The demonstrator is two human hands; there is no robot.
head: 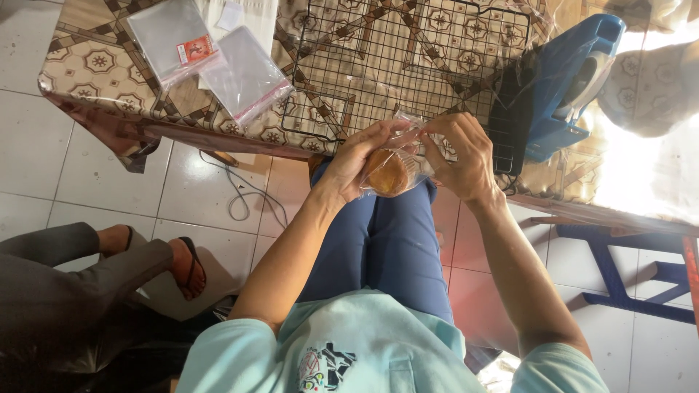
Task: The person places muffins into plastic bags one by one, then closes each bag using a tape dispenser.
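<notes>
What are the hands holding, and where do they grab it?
Both hold a clear plastic bag with a round golden-brown bun inside. The left hand cups the bun's side; the right hand pinches the bag's upper edge.

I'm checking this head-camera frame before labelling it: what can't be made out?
- Round golden-brown bun: partly covered by the left hand, right hand and clear plastic bag.
- Blue plastic device: washed out by glare.
- Black wire rack: cut off at the top edge.
</notes>
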